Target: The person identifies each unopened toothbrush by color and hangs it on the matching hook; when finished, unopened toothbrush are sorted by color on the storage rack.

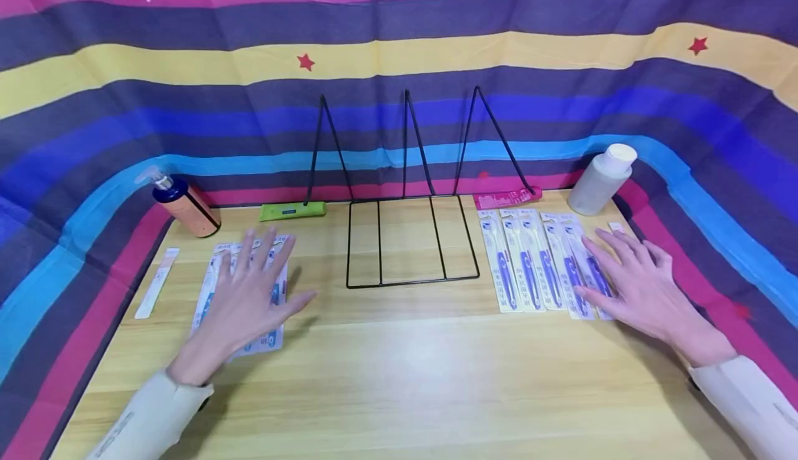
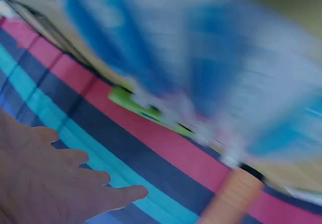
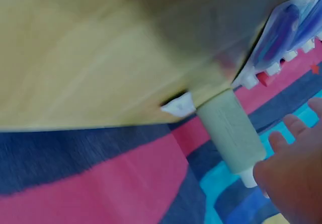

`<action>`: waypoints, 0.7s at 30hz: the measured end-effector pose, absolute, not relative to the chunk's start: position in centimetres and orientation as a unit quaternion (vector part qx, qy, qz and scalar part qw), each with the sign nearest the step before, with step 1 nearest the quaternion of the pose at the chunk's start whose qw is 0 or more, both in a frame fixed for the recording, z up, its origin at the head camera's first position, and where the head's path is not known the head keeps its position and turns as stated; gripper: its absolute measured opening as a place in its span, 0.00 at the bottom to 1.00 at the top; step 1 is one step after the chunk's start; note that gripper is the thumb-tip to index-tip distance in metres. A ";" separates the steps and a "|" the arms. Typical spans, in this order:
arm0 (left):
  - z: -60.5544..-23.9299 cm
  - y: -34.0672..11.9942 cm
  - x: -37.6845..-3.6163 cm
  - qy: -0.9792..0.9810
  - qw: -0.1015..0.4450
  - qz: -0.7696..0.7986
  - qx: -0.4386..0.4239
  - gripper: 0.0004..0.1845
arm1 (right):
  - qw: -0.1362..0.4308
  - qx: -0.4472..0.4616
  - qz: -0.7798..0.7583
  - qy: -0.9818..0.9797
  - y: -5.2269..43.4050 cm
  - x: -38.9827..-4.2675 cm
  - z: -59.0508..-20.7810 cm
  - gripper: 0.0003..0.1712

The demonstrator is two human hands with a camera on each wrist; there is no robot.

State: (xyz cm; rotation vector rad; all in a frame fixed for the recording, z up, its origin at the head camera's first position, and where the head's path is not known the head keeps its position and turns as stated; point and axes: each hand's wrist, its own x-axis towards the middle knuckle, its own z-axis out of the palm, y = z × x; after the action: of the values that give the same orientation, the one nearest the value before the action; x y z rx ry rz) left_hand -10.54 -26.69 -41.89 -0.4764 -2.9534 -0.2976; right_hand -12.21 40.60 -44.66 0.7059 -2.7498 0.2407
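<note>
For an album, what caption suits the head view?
Two hands, left and right, spread over toothbrush packs beside a wire rack.

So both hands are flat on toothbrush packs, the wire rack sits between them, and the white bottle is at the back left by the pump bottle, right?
Not quite: the white bottle stands at the back right, beyond the right hand, as the head view shows. The pump bottle alone is back left. The rest holds: left hand and right hand lie flat on toothbrush packs, wire rack between.
</note>
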 end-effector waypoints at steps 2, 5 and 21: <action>-41.6 -25.1 -11.6 -0.977 0.060 -0.119 -0.167 0.58 | 0.129 0.232 0.097 -0.959 40.6 -12.3 -44.7 0.57; -41.3 -22.7 -13.4 -0.972 0.045 -0.144 -0.178 0.58 | 0.096 0.197 0.122 -0.968 40.6 -12.2 -44.8 0.56; -42.9 -15.7 -17.2 -0.936 -0.143 -0.290 -0.136 0.64 | -0.038 -0.081 0.348 -0.933 40.1 -11.2 -44.5 0.46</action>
State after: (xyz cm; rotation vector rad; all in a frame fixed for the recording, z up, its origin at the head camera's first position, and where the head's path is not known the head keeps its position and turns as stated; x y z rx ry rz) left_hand -17.23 -15.67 -42.88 -0.4727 -3.2444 -1.0043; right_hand -11.19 40.11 -44.50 -0.2619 -3.0050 1.1193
